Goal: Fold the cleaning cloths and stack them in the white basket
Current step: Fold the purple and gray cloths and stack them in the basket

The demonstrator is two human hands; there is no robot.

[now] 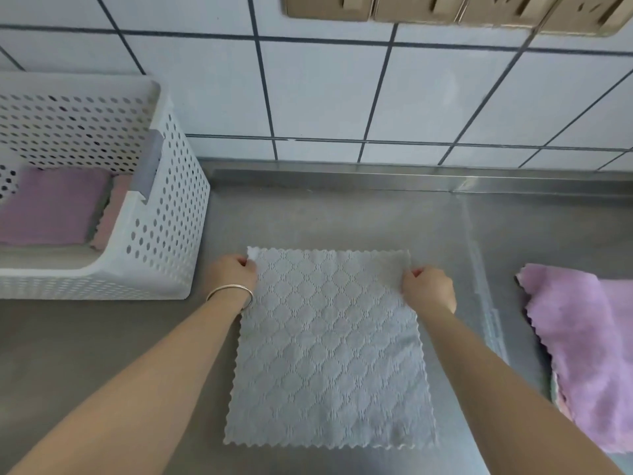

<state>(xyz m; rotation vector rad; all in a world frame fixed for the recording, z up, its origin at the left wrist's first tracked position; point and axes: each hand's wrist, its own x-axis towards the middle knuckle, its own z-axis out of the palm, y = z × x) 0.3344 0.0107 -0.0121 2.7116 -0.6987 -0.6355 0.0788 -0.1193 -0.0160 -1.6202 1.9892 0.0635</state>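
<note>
Left hand [236, 272] and right hand [426, 287] pinch the grey cloth's [329, 354] far corners, its body trailing toward six o'clock.

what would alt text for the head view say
Two hands, left and right, pinch the far corners of a grey cloth lying flat on a steel counter. A white basket at left holds folded cloths; a purple cloth lies at right.
</note>
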